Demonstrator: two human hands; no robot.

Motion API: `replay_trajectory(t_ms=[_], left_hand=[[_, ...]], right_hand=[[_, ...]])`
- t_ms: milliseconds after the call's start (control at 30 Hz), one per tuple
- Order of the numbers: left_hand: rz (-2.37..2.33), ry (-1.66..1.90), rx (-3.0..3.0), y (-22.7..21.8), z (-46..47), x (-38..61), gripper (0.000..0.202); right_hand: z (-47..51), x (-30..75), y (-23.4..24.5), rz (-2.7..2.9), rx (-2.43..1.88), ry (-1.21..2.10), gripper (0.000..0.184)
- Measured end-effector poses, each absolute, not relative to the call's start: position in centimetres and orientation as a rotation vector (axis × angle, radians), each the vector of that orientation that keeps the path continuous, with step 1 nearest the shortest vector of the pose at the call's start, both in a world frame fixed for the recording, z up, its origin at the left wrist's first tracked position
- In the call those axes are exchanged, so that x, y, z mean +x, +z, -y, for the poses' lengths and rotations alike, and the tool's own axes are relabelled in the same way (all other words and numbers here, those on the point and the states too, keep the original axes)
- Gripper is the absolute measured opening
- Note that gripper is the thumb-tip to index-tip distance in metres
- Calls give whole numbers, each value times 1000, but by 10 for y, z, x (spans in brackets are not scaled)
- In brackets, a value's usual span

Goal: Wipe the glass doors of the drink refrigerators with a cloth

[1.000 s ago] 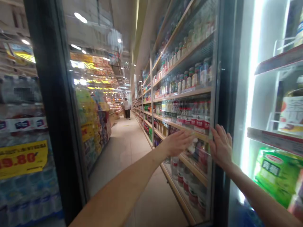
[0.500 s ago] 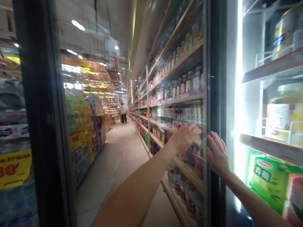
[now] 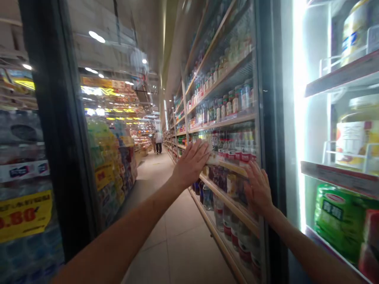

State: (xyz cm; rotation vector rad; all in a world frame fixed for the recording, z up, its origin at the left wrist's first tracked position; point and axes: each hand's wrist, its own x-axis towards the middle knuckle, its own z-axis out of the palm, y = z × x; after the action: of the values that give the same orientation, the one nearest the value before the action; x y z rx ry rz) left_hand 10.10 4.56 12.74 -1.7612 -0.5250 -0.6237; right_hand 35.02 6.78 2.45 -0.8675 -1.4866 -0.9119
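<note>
A glass fridge door (image 3: 237,59) with a black frame (image 3: 271,98) stands swung out in front of me. My left hand (image 3: 191,163) lies flat against the glass, fingers stretched, pressing a small white cloth (image 3: 213,157) to it. My right hand (image 3: 257,189) rests open on the glass beside the frame's edge, fingers spread, holding nothing. Through the glass I see aisle shelves full of bottles.
The lit fridge interior on the right holds green packs (image 3: 337,221) and cans (image 3: 355,138) on shelves. Another black door post (image 3: 56,130) stands at left, with a yellow price sign (image 3: 23,217) behind it. A person (image 3: 158,141) walks far down the tiled aisle.
My left hand has slid left and upward across the glass with the cloth. My right hand has shifted slightly left along the frame.
</note>
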Motion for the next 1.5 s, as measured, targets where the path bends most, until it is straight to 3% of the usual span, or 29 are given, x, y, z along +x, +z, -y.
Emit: replay_trajectory(t_ms=[200, 400, 600, 767, 867, 967, 1067, 1233, 1400, 1500], left_hand=[[196, -154, -1973, 68, -23, 58, 39], [580, -530, -1749, 88, -16, 23, 41], [249, -216, -1944, 50, 1, -25, 35], [691, -618, -1644, 82, 12, -69, 37], [713, -631, -1672, 54, 23, -85, 33], [504, -388, -1873, 21, 31, -94, 26], [475, -361, -1859, 35, 31, -97, 27], [946, -875, -1427, 66, 26, -99, 45], [445, -342, -1874, 34, 33, -108, 30], [646, -561, -1731, 52, 31, -102, 31]], right_hand=[[-63, 303, 29, 1598, -736, -922, 61], [-59, 269, 39, 1596, -687, -894, 61], [-51, 248, 45, 1702, -605, -929, 60], [-49, 234, 49, 1669, -571, -929, 57], [-44, 223, 46, 1707, -539, -920, 54], [-42, 213, 45, 1772, -493, -926, 52], [-43, 207, 51, 1737, -487, -906, 50], [-42, 206, 61, 1637, -521, -864, 51], [-44, 214, 54, 1724, -481, -937, 48], [-50, 222, 54, 1665, -536, -933, 48]])
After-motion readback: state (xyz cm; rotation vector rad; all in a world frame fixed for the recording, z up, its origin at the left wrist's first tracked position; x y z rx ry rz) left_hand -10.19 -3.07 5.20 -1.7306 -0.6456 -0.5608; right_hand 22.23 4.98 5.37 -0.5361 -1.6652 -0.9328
